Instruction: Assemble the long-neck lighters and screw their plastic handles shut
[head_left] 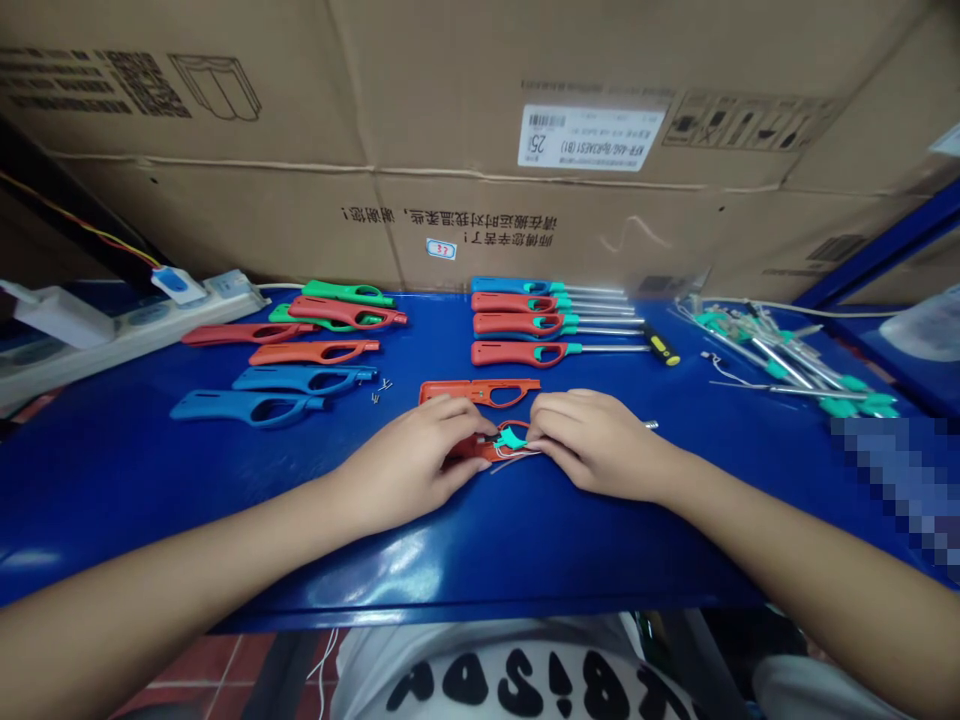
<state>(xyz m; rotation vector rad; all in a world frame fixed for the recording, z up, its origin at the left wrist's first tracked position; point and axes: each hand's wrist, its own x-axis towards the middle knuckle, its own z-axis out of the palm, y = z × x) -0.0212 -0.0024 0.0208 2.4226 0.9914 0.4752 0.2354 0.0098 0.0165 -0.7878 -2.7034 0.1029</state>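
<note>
My left hand [420, 452] is closed around the handle end of an orange-red gas lighter shell half [466, 449]. A green trigger [511, 438] sits in that shell, with thin white wires [507, 456] beside it. From the right, the bent fingers of my right hand [592, 440] pinch at the trigger's right side, and they hide the exact spot they grip. A metal tip [651, 426] shows past my right hand. Just behind both hands, a matching orange shell half [459, 389] lies on the blue table [315, 530].
Several coloured lighter shells [281, 405] and small screws [385, 385] lie to the left. Lighters with metal tubes [517, 352] are stacked behind, beside a black-yellow screwdriver [661, 345]. Green-ended tube assemblies [795, 360] pile up at right. A power strip [150, 325] and cardboard box [450, 130] border the table.
</note>
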